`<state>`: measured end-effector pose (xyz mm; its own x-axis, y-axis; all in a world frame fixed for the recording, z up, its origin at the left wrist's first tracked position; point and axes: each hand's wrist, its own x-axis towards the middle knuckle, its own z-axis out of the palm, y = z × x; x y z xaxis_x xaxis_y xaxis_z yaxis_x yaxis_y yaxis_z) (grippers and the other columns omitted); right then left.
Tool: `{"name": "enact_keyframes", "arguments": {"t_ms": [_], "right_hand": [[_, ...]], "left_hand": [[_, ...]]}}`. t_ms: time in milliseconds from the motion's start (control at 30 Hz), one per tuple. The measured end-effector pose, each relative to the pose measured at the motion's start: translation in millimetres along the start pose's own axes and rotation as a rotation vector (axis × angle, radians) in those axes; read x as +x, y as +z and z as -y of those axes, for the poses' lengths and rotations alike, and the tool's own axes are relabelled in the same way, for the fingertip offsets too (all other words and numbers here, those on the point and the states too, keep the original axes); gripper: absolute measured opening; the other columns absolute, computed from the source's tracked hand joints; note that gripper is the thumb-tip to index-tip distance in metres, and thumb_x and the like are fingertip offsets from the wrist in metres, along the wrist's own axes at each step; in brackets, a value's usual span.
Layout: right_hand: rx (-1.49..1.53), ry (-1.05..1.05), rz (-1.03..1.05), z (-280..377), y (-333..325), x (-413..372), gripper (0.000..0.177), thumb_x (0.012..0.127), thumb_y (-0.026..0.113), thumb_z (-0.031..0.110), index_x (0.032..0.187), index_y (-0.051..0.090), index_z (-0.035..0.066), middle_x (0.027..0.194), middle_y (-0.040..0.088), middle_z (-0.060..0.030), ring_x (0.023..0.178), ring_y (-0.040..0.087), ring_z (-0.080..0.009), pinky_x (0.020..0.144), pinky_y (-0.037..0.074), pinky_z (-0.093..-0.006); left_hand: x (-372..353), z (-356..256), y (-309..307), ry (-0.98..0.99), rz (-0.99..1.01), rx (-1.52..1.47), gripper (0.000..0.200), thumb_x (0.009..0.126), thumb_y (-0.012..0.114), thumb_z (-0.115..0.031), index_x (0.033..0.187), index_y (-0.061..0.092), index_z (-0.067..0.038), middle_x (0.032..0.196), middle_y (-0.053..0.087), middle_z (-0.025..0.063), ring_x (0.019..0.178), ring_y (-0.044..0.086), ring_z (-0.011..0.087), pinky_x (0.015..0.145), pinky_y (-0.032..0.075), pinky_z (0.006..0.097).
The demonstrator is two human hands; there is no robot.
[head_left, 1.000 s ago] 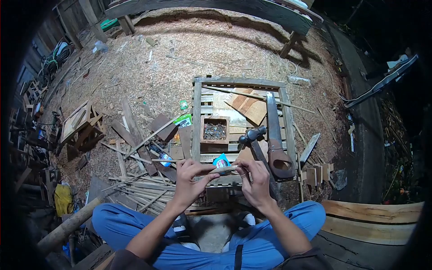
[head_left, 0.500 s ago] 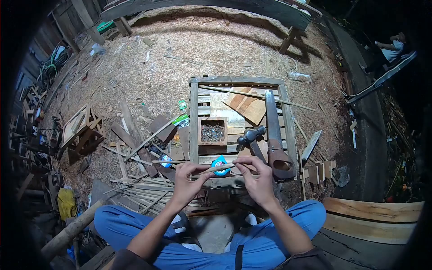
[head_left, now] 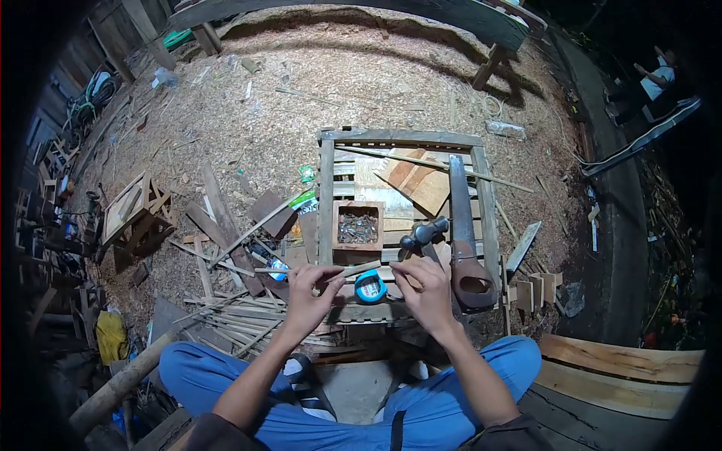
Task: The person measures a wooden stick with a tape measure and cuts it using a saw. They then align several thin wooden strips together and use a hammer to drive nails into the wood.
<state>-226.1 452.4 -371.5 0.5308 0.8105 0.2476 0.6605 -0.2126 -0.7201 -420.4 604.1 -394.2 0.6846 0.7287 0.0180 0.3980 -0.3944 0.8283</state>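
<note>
My left hand pinches a thin wooden stick, whose short end points right, above the blue tape measure. My right hand has its fingertips pressed together just beyond that end; whatever they hold is too small to make out. Behind the right fingers lies a hammer, its handle partly hidden by the hand. A handsaw rests on the right side of the slatted wooden table. Left of the hammer sits a wooden box of small metal pieces.
Brown boards and a long strip lie on the slatted table. Loose sticks are piled at the lower left. A small wooden frame stands farther left. Planks lie at the lower right. A person sits at the upper right.
The stick's end has moved up, off the tape measure, and now sits apart from my right fingertips. My right hand has shifted slightly up. The seated person's arms have moved.
</note>
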Motion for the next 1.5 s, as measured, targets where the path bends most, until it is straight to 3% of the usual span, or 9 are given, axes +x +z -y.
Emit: {"name": "enact_keyframes", "arguments": {"t_ms": [467,733,933,1033,1133,1200,1233,1467,1500], "right_hand": [[0.043,0.019,-0.001,2,15,13,0.018,0.082,0.082,0.009,0.1,0.08,0.006,0.099,0.076,-0.0104,0.094,0.07,-0.0286,0.085,0.053,-0.0396],[-0.055,-0.132,0.061,13,26,22,0.041,0.095,0.072,0.017,0.134,0.069,0.01,0.129,0.069,-0.017,0.125,0.063,-0.0339,0.105,0.047,-0.0427],[0.158,0.022,0.276,36,11,-6,0.036,0.097,0.071,0.021,0.129,0.07,0.003,0.112,0.073,-0.0192,0.103,0.069,-0.0351,0.09,0.053,-0.0436],[0.208,0.068,0.31,39,15,-19,0.035,0.098,0.074,0.023,0.124,0.072,0.0,0.101,0.076,-0.0169,0.084,0.071,-0.0244,0.072,0.054,-0.0373],[0.243,0.22,0.398,47,7,-17,0.036,0.097,0.075,0.024,0.124,0.073,0.001,0.096,0.076,-0.0146,0.078,0.068,-0.0187,0.069,0.052,-0.0346],[0.243,0.177,0.364,45,8,-18,0.036,0.097,0.076,0.025,0.124,0.073,0.001,0.095,0.077,-0.0137,0.077,0.067,-0.0169,0.068,0.052,-0.0334],[0.242,0.144,0.328,44,8,-19,0.037,0.096,0.076,0.025,0.124,0.073,0.001,0.094,0.077,-0.0128,0.076,0.066,-0.015,0.068,0.051,-0.0322],[0.221,0.057,0.264,45,12,-26,0.036,0.097,0.075,0.025,0.124,0.073,0.001,0.091,0.075,-0.0128,0.075,0.065,-0.0178,0.067,0.05,-0.0346],[0.27,0.094,0.255,46,14,-27,0.034,0.099,0.072,0.027,0.122,0.073,0.002,0.09,0.074,-0.0165,0.078,0.067,-0.0264,0.071,0.052,-0.0386]], "left_hand": [[11,5,-6,0.002,0.1,-0.008,0.025,0.086,0.084,-0.026,0.105,0.08,-0.011,0.099,0.074,0.0061,0.102,0.064,0.0229,0.103,0.038,0.0383],[10,1,-14,0.022,0.104,-0.129,0.024,0.088,0.082,-0.029,0.108,0.082,-0.015,0.097,0.07,0.0044,0.106,0.057,0.0242,0.101,0.037,0.0391],[4,6,-10,0.049,0.14,-0.259,0.024,0.099,0.072,-0.029,0.114,0.08,-0.013,0.1,0.064,0.0051,0.111,0.056,0.0243,0.103,0.037,0.0389],[0,3,-9,-0.1,0.261,-0.582,0.029,0.105,0.066,-0.026,0.119,0.075,-0.003,0.106,0.069,0.0065,0.113,0.06,0.019,0.101,0.045,0.0354],[-1,-6,-9,-0.029,0.242,-0.534,0.034,0.107,0.062,-0.027,0.127,0.07,0.0,0.112,0.069,0.0066,0.114,0.062,0.0166,0.103,0.046,0.033],[-4,-9,-7,-0.038,0.203,-0.517,0.033,0.105,0.064,-0.03,0.128,0.072,-0.008,0.121,0.067,0.0103,0.12,0.056,0.0247,0.109,0.038,0.0392],[-3,-10,-7,-0.057,0.176,-0.515,0.033,0.104,0.067,-0.027,0.129,0.07,-0.005,0.128,0.067,0.0117,0.12,0.06,0.0212,0.107,0.044,0.0375],[-2,-32,-7,-0.159,0.166,-0.722,0.034,0.102,0.07,-0.023,0.129,0.069,-0.002,0.11,0.073,0.0049,0.113,0.067,0.0138,0.095,0.054,0.0309],[-1,-37,-9,-0.2,0.184,-0.73,0.032,0.102,0.071,-0.022,0.127,0.071,-0.003,0.106,0.074,0.0045,0.11,0.067,0.014,0.097,0.052,0.0323]]}}
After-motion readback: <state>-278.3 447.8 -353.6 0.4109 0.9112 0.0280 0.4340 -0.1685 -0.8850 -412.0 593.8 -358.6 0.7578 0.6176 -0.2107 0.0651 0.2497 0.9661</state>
